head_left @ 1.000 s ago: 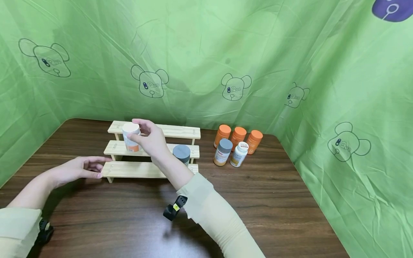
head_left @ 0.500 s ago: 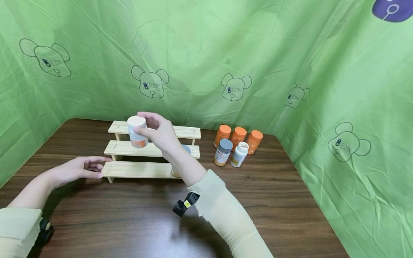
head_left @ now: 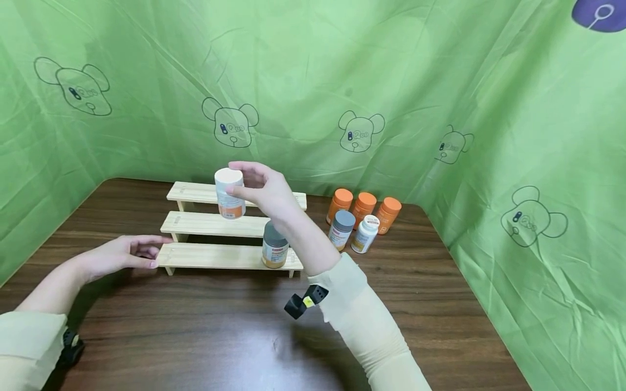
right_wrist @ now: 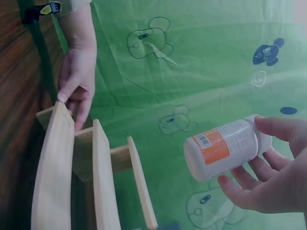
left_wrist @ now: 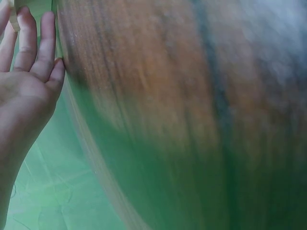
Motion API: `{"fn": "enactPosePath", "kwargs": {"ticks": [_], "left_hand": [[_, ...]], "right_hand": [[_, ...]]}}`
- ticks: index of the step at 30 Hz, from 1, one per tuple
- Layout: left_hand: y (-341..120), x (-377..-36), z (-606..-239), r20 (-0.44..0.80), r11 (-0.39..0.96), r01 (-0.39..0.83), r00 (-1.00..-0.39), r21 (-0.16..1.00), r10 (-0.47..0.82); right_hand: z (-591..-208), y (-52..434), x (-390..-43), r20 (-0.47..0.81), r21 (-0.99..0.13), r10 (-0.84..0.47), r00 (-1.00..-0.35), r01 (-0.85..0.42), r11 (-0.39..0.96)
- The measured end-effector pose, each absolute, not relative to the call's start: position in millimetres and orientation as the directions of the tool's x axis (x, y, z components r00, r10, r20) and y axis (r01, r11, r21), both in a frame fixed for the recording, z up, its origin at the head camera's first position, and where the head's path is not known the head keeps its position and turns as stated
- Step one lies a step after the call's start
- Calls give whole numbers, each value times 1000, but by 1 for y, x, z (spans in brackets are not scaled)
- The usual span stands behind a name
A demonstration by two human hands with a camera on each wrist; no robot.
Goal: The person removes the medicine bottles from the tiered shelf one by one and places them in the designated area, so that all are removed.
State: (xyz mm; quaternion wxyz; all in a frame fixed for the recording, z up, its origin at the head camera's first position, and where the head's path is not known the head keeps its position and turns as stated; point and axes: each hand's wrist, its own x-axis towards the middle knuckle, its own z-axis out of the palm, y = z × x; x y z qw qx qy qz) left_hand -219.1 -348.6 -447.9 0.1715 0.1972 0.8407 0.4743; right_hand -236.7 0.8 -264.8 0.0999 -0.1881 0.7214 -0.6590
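Observation:
My right hand (head_left: pixel 261 187) grips a white pill bottle with an orange label (head_left: pixel 229 193), lifted in the air above the middle step of a three-step wooden rack (head_left: pixel 215 224). The right wrist view shows the same bottle (right_wrist: pixel 225 147) held between thumb and fingers (right_wrist: pixel 273 177). My left hand (head_left: pixel 128 253) lies with straight fingers against the left end of the rack's lowest step; the left wrist view shows its fingers (left_wrist: pixel 31 45) flat. A grey-capped bottle (head_left: pixel 274 246) stands on the lowest step at the right.
To the right of the rack stand three orange-capped bottles (head_left: pixel 364 208), a grey-capped bottle (head_left: pixel 341 229) and a small white bottle (head_left: pixel 364 234). Green printed cloth (head_left: pixel 313 92) walls the dark wooden table (head_left: pixel 205 326) on three sides.
My right hand has lifted the white bottle off the middle step and carried it up and to the right. The grey-capped bottle has come into full view. The left hand has stayed put.

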Motion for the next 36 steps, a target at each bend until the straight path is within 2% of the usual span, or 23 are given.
{"fn": "enactPosePath", "kwargs": {"ticks": [26, 36], "left_hand": [[-348, -219, -446, -82, 402, 182, -826, 898, 557], [-347, -217, -446, -79, 400, 176, -834, 899, 546]], "right_hand": [[-247, 74, -242, 179, -966, -425, -887, -241, 96], [-244, 97, -239, 187, -965, -380, -906, -242, 102]]}}
